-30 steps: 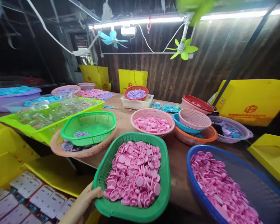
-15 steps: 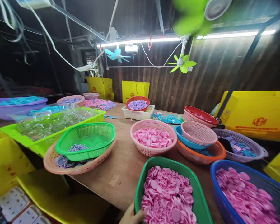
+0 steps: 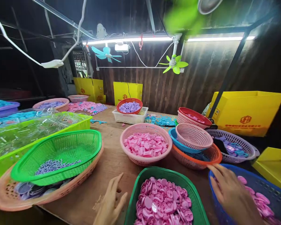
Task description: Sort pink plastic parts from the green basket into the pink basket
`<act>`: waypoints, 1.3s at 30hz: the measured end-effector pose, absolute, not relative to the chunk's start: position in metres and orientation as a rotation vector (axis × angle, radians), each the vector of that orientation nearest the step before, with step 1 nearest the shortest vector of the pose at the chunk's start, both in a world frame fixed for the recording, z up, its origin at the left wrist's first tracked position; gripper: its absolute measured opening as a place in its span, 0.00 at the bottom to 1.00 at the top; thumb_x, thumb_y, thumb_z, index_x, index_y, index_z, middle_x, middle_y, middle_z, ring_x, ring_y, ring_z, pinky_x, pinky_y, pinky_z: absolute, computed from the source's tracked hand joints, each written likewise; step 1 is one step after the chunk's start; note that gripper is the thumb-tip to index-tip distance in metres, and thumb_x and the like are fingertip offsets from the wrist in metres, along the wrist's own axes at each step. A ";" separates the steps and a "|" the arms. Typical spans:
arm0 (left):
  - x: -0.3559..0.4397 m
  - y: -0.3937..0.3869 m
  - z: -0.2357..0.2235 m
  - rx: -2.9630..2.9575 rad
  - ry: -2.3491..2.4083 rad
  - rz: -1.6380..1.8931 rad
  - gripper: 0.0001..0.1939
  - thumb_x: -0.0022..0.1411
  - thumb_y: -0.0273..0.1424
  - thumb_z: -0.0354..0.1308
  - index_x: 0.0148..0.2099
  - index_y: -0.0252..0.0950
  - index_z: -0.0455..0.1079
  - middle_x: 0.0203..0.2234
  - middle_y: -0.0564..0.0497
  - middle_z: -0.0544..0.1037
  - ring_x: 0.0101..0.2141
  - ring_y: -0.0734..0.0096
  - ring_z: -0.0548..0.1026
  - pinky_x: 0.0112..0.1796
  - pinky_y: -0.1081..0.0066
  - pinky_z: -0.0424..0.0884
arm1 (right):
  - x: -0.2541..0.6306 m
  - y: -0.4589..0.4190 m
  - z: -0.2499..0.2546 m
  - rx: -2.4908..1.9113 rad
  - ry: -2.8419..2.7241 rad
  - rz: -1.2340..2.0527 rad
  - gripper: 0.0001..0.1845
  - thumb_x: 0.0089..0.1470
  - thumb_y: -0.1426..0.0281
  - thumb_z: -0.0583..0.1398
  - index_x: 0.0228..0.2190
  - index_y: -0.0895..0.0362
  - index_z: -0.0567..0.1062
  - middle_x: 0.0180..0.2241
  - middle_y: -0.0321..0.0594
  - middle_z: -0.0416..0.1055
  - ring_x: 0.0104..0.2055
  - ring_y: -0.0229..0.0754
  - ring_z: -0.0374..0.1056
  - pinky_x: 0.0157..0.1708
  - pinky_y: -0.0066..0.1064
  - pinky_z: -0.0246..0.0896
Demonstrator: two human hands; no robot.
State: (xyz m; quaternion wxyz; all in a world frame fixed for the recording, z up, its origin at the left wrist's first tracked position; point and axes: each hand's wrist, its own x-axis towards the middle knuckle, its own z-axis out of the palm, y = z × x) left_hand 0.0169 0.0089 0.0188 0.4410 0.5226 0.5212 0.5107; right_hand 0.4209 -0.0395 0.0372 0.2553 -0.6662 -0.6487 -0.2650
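Note:
My left hand (image 3: 111,200) is open, its fingers apart, just left of the dark green basket (image 3: 134,195) and over the table. Round pink plastic pieces (image 3: 164,200) fill that basket. My right hand (image 3: 233,193) is open too, fingers stretched out above the left rim of the blue basket (image 3: 271,184); whether it touches the rim I cannot tell. More pink round pieces (image 3: 259,198) lie in the blue basket, partly covered by my hand and forearm. Behind the green basket stands a pink basket (image 3: 144,160) of small pink block-shaped parts (image 3: 146,144).
At left, a bright green basket (image 3: 67,140) sits in a peach basket (image 3: 4,198), beside a lime tray (image 3: 77,125) of clear packets. On the right, a small pink basket (image 3: 194,134) rests in a blue one above an orange basket (image 3: 187,159). Ceiling fans (image 3: 175,64) hang overhead.
The green basket went right and down onto the table beside the blue basket. My left hand has let go of its rim, and my right hand has come into view over the blue basket.

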 end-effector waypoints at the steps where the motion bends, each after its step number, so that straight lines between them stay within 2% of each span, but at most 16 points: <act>1: 0.023 0.006 0.014 1.255 1.270 1.248 0.28 0.42 0.35 0.62 0.49 0.40 0.66 0.44 0.44 0.69 0.40 0.55 0.69 0.37 0.67 0.69 | 0.420 -0.015 0.047 -1.846 -1.828 -0.762 0.19 0.53 0.71 0.53 0.49 0.55 0.66 0.48 0.46 0.64 0.47 0.48 0.62 0.44 0.39 0.59; 3: 0.030 0.001 0.000 1.202 1.223 1.191 0.30 0.41 0.36 0.62 0.50 0.39 0.65 0.46 0.42 0.68 0.45 0.51 0.67 0.40 0.65 0.68 | 0.426 0.031 0.063 -1.985 -1.874 -0.773 0.24 0.52 0.78 0.50 0.51 0.55 0.63 0.50 0.48 0.63 0.43 0.48 0.65 0.35 0.36 0.60; 5: 0.030 -0.001 -0.016 1.189 1.200 1.137 0.33 0.42 0.38 0.62 0.52 0.38 0.63 0.47 0.41 0.67 0.47 0.49 0.66 0.43 0.63 0.66 | 0.439 0.066 0.072 -2.158 -1.875 -0.660 0.25 0.50 0.81 0.49 0.48 0.55 0.67 0.46 0.49 0.67 0.35 0.45 0.68 0.27 0.31 0.58; 8: 0.025 0.011 -0.032 1.164 1.203 1.069 0.35 0.45 0.41 0.61 0.55 0.34 0.60 0.47 0.39 0.68 0.47 0.51 0.67 0.47 0.61 0.63 | 0.459 0.091 0.076 -2.209 -1.890 -0.601 0.19 0.48 0.81 0.50 0.37 0.56 0.75 0.33 0.44 0.73 0.27 0.41 0.68 0.24 0.28 0.53; 11: 0.021 0.032 -0.033 1.104 1.178 1.011 0.35 0.48 0.42 0.59 0.56 0.31 0.59 0.45 0.38 0.70 0.49 0.54 0.66 0.50 0.61 0.59 | 0.466 0.094 0.081 -2.215 -1.820 -0.649 0.16 0.51 0.78 0.50 0.35 0.57 0.76 0.32 0.46 0.74 0.25 0.41 0.67 0.23 0.29 0.50; 13: 0.023 0.042 -0.028 1.054 1.133 1.025 0.35 0.48 0.41 0.60 0.56 0.30 0.59 0.45 0.38 0.71 0.49 0.54 0.65 0.50 0.62 0.59 | 0.460 0.090 0.088 -2.215 -1.756 -0.700 0.16 0.53 0.76 0.49 0.38 0.57 0.74 0.36 0.48 0.73 0.26 0.42 0.67 0.23 0.30 0.50; 16: 0.028 0.041 -0.014 1.015 1.076 1.096 0.36 0.47 0.41 0.61 0.56 0.31 0.59 0.45 0.39 0.71 0.49 0.55 0.66 0.50 0.63 0.59 | 0.433 0.074 0.104 -2.130 -1.694 -0.783 0.17 0.55 0.74 0.48 0.44 0.58 0.70 0.40 0.47 0.72 0.33 0.44 0.68 0.28 0.30 0.54; 18: 0.027 0.031 -0.001 0.999 1.057 1.131 0.35 0.47 0.43 0.60 0.55 0.32 0.59 0.45 0.39 0.71 0.48 0.55 0.66 0.48 0.63 0.61 | 0.403 0.053 0.112 -1.942 -1.693 -0.813 0.16 0.56 0.73 0.48 0.42 0.58 0.71 0.39 0.45 0.72 0.38 0.45 0.67 0.33 0.31 0.57; 21: 0.009 0.012 0.018 0.875 0.995 1.168 0.39 0.45 0.47 0.59 0.57 0.36 0.56 0.47 0.39 0.69 0.45 0.51 0.69 0.39 0.61 0.68 | 0.343 0.007 0.109 -1.696 -1.885 -0.739 0.17 0.56 0.76 0.47 0.41 0.56 0.72 0.39 0.43 0.72 0.41 0.44 0.67 0.40 0.33 0.59; 23: -0.010 -0.003 0.026 0.744 0.919 1.199 0.44 0.41 0.51 0.60 0.58 0.41 0.53 0.50 0.41 0.67 0.45 0.48 0.69 0.34 0.60 0.70 | 0.298 -0.024 0.096 -1.446 -2.129 -0.688 0.20 0.54 0.78 0.47 0.42 0.52 0.72 0.40 0.40 0.73 0.42 0.43 0.67 0.41 0.35 0.60; 25: -0.029 -0.021 0.029 0.632 0.920 1.228 0.45 0.37 0.50 0.62 0.58 0.45 0.54 0.49 0.43 0.69 0.45 0.47 0.69 0.32 0.60 0.71 | 0.254 -0.048 0.078 -1.208 -2.306 -0.616 0.21 0.54 0.79 0.48 0.43 0.51 0.72 0.42 0.38 0.72 0.40 0.43 0.68 0.40 0.36 0.62; 28: -0.052 -0.050 0.025 0.495 1.089 1.231 0.43 0.35 0.39 0.67 0.56 0.42 0.57 0.42 0.44 0.74 0.41 0.49 0.72 0.32 0.62 0.72 | 0.202 -0.066 0.054 -0.940 -2.390 -0.423 0.19 0.55 0.77 0.48 0.43 0.54 0.72 0.41 0.39 0.73 0.36 0.41 0.69 0.36 0.33 0.65; 30: -0.065 -0.067 0.020 0.405 1.174 1.214 0.40 0.37 0.32 0.66 0.55 0.39 0.58 0.38 0.45 0.76 0.37 0.53 0.74 0.31 0.64 0.71 | 0.181 -0.069 0.044 -0.891 -2.387 -0.306 0.21 0.54 0.79 0.47 0.46 0.56 0.69 0.45 0.42 0.71 0.42 0.42 0.68 0.41 0.33 0.65; 32: -0.075 -0.081 0.016 0.340 1.204 1.195 0.34 0.41 0.29 0.63 0.53 0.36 0.60 0.34 0.45 0.77 0.33 0.58 0.75 0.31 0.66 0.71 | 0.172 -0.071 0.036 -0.924 -2.387 -0.236 0.25 0.52 0.80 0.47 0.51 0.58 0.63 0.52 0.46 0.63 0.51 0.44 0.61 0.47 0.35 0.61; 34: -0.082 -0.090 0.015 0.307 1.216 1.176 0.28 0.44 0.27 0.61 0.50 0.35 0.61 0.32 0.46 0.77 0.31 0.62 0.76 0.30 0.67 0.71 | 0.176 -0.076 0.028 -1.022 -2.379 -0.199 0.27 0.52 0.77 0.49 0.55 0.61 0.58 0.55 0.50 0.58 0.55 0.46 0.57 0.48 0.35 0.61; 39: -0.080 -0.090 0.005 0.329 1.229 1.210 0.18 0.49 0.26 0.59 0.44 0.35 0.64 0.31 0.47 0.76 0.27 0.69 0.74 0.32 0.67 0.71 | 0.219 -0.109 -0.001 -1.151 -2.473 -0.115 0.25 0.48 0.61 0.59 0.48 0.56 0.67 0.42 0.43 0.72 0.42 0.45 0.69 0.39 0.32 0.68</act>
